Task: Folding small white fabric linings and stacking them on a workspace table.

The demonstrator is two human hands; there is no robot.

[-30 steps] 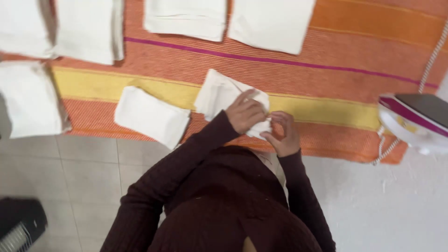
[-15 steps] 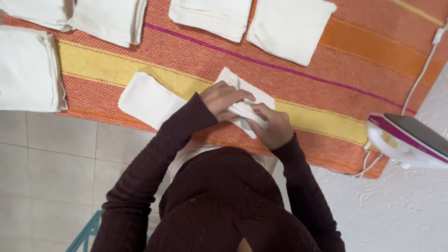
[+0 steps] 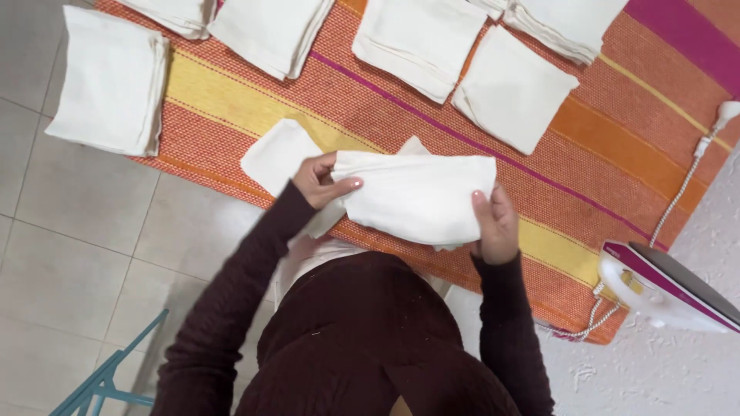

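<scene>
I hold a white cloth (image 3: 420, 196) stretched between both hands above an orange, yellow and magenta striped mat (image 3: 609, 146). My left hand (image 3: 320, 181) pinches its left edge and my right hand (image 3: 493, 223) grips its right edge. The cloth is lifted off the mat and partly folded. A second flat white cloth (image 3: 277, 154) lies on the mat just behind my left hand. Dark maroon sleeves cover both my arms.
Several folded white cloth stacks (image 3: 112, 81) lie along the mat's far side and left end. A white and magenta iron (image 3: 667, 289) rests at the right, its cord (image 3: 682, 192) running up to a plug. A teal frame (image 3: 104, 377) stands on the tiled floor at lower left.
Both hands were pressing the cloth down on the mat; now they have lifted it and spread it wide between them. The view has shifted closer.
</scene>
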